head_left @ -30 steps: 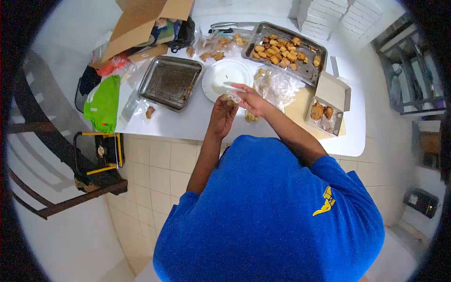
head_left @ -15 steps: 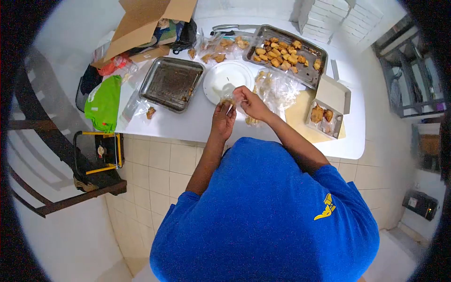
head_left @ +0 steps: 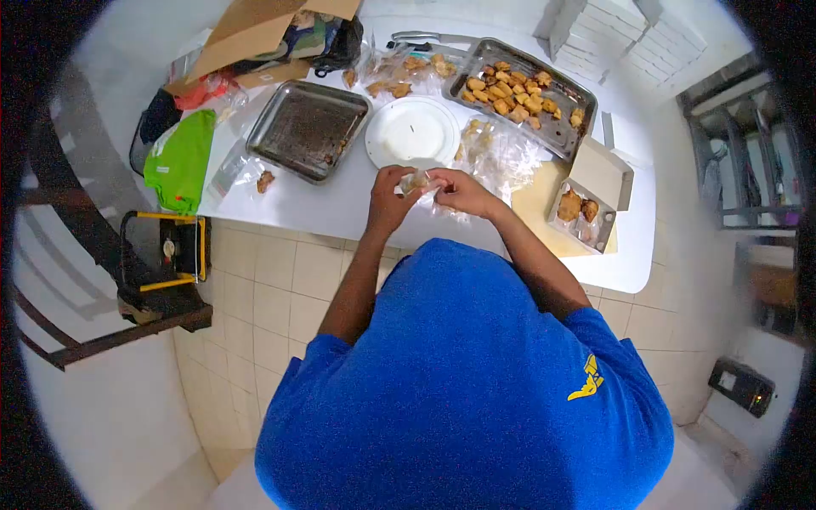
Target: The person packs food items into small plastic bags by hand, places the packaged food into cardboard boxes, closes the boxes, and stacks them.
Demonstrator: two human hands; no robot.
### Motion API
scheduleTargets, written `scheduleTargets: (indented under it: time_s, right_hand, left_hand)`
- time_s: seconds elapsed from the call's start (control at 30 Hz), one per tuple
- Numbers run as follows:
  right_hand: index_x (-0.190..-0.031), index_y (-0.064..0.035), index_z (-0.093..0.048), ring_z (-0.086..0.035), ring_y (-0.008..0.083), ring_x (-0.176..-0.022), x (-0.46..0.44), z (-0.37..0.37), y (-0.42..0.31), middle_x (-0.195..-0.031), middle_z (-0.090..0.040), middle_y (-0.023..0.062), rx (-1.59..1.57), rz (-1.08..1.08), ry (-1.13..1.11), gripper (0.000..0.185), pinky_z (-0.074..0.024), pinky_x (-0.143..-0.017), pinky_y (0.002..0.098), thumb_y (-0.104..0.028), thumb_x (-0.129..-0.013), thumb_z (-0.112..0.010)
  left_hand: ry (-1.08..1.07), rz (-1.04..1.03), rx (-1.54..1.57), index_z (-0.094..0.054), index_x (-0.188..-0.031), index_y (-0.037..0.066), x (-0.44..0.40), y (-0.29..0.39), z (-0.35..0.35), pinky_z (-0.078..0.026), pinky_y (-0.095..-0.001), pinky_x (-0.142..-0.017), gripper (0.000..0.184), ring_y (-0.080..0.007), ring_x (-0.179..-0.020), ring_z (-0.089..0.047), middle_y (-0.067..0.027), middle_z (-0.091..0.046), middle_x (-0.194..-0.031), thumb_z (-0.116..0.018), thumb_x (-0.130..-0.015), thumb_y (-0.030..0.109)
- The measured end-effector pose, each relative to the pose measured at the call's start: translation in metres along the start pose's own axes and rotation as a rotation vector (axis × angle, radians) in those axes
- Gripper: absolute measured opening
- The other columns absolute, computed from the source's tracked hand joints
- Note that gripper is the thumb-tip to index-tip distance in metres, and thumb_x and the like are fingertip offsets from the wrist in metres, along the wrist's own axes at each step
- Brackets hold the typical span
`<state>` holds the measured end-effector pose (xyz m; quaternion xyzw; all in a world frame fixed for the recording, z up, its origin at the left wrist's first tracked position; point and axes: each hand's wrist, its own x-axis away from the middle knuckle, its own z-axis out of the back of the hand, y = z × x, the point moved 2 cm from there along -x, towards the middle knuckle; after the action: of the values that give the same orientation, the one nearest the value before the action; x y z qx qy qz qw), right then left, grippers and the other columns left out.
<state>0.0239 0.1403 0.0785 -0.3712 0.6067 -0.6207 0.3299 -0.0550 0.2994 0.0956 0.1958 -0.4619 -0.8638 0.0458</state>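
Note:
Between my two hands, at the near edge of the white plate point(head_left: 398, 127), is a small clear plastic bag point(head_left: 416, 181) with something brownish in it. The fingers of my left hand point(head_left: 391, 201) are closed on its left side. My right hand point(head_left: 461, 192) pinches its right side. What is inside the bag is too small to make out. To the right of the plate, beyond my right hand, lies a heap of clear plastic bags point(head_left: 508, 166), some with food pieces in them.
A baking tray of browned food pieces point(head_left: 557, 136) stands at the back right, with an open white box point(head_left: 585, 223) nearer me. Left of the plate is a dark, greasy baking tray point(head_left: 293, 127). Behind are a knife point(head_left: 433, 36), a cardboard box point(head_left: 246, 42) and stacked white boxes point(head_left: 595, 34).
My left hand has risen from below the plate and turned inward onto the bag. My right hand has lowered slightly, and both hands now hold the bag close together.

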Motion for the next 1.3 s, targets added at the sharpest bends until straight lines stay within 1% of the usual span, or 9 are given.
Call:
scheduleTargets:
  time_s: [0.13, 0.23, 0.27, 0.4, 0.53, 0.73, 0.9, 1.13, 1.3]
  right_hand:
    - [-0.119, -0.0058, -0.037, -0.055, 0.0127, -0.067, -0.002, -0.006, 0.011, -0.079, -0.056, 0.0069, -0.107, -0.116, 0.039, 0.045, -0.0454, -0.058, 0.0258, 0.0, -0.077, -0.054]
    - [-0.117, -0.0102, -0.031, -0.054, 0.0133, -0.067, -0.002, -0.013, 0.005, -0.071, -0.049, 0.0052, -0.11, -0.045, 0.051, 0.047, -0.0445, -0.057, 0.0285, 0.001, -0.077, -0.052]
    - [-0.107, -0.0076, -0.043, -0.05, 0.0082, -0.067, 0.0, -0.013, 0.001, -0.081, -0.052, 0.0024, 0.006, -0.03, 0.086, 0.032, -0.0417, -0.057, 0.0229, 0.005, -0.078, -0.051]
    - [-0.092, -0.0047, -0.061, -0.059, 0.0128, -0.076, 0.001, -0.017, -0.015, -0.088, -0.064, 0.0035, 0.244, -0.022, -0.008, 0.018, -0.0483, -0.068, 0.0266, 0.001, -0.077, -0.052]
    - [-0.109, -0.0057, -0.059, -0.056, 0.0117, -0.087, 0.004, -0.012, -0.014, -0.1, -0.062, 0.0059, 0.092, 0.056, -0.128, 0.038, -0.0461, -0.073, 0.0254, 0.007, -0.075, -0.046]
    - [-0.12, -0.009, -0.055, -0.056, 0.0151, -0.097, 0.021, -0.006, -0.033, -0.113, -0.06, 0.0065, 0.231, 0.107, -0.211, 0.056, -0.0456, -0.082, 0.029, 0.012, -0.07, -0.041]
    - [-0.111, -0.0098, -0.061, -0.06, 0.0212, -0.096, 0.026, -0.005, -0.029, -0.111, -0.061, 0.0094, 0.413, 0.172, -0.173, 0.037, -0.0469, -0.083, 0.0307, 0.002, -0.076, -0.057]
    - [-0.089, -0.0072, -0.068, -0.054, 0.0188, -0.083, 0.021, 0.005, -0.045, -0.078, -0.054, 0.0047, 0.48, 0.36, 0.091, 0.021, -0.0426, -0.072, 0.031, -0.006, -0.068, -0.073]
    - [-0.079, -0.004, -0.064, -0.054, 0.0192, -0.087, 0.007, 0.009, -0.057, -0.093, -0.055, 0.0066, 0.5, 0.431, 0.257, 0.011, -0.0437, -0.075, 0.0293, -0.01, -0.072, -0.07]
  left_hand:
    - [-0.119, 0.311, -0.025, -0.059, -0.098, 0.003, -0.005, -0.006, 0.007, -0.048, -0.0283, -0.06, 0.034, -0.0178, -0.067, -0.059, -0.0101, -0.063, -0.078, -0.073, -0.071, 0.018]
    - [-0.095, 0.506, 0.217, -0.058, -0.095, 0.002, -0.005, -0.008, 0.007, -0.047, -0.0278, -0.06, 0.033, -0.015, -0.066, -0.057, -0.0089, -0.061, -0.078, -0.073, -0.071, 0.019]
    - [-0.059, 0.524, 0.256, -0.056, -0.095, 0.002, -0.005, -0.012, 0.006, -0.047, -0.0279, -0.06, 0.034, -0.0143, -0.067, -0.056, -0.0082, -0.059, -0.078, -0.073, -0.071, 0.019]
    - [0.069, 0.515, 0.348, -0.05, -0.097, 0.003, 0.0, -0.026, -0.002, -0.046, -0.0269, -0.06, 0.04, -0.0128, -0.068, -0.054, -0.0065, -0.055, -0.079, -0.075, -0.069, 0.018]
    - [0.025, 0.447, 0.346, -0.046, -0.1, 0.005, 0.001, -0.02, 0.0, -0.047, -0.0257, -0.062, 0.041, -0.0139, -0.072, -0.055, -0.007, -0.054, -0.084, -0.073, -0.071, 0.016]
    - [0.096, 0.753, 1.13, -0.044, -0.106, 0.004, 0.01, -0.018, -0.005, -0.052, -0.0297, -0.074, 0.033, -0.0184, -0.085, -0.059, -0.0109, -0.057, -0.096, -0.064, -0.08, 0.011]
    - [0.068, 0.612, 0.868, -0.045, -0.102, 0.002, 0.016, -0.017, -0.009, -0.051, -0.0286, -0.077, 0.028, -0.0179, -0.089, -0.059, -0.0121, -0.058, -0.1, -0.062, -0.079, 0.003]
    - [-0.001, 0.37, 0.42, -0.057, -0.1, 0.0, 0.015, -0.008, -0.008, -0.051, -0.0263, -0.074, 0.026, -0.0143, -0.085, -0.061, -0.0091, -0.064, -0.093, -0.062, -0.074, -0.004]
    - [-0.192, 0.326, 0.386, -0.063, -0.104, 0.0, 0.013, 0.009, -0.012, -0.048, -0.0245, -0.076, 0.026, -0.0129, -0.087, -0.06, -0.008, -0.065, -0.096, -0.061, -0.078, 0.0]
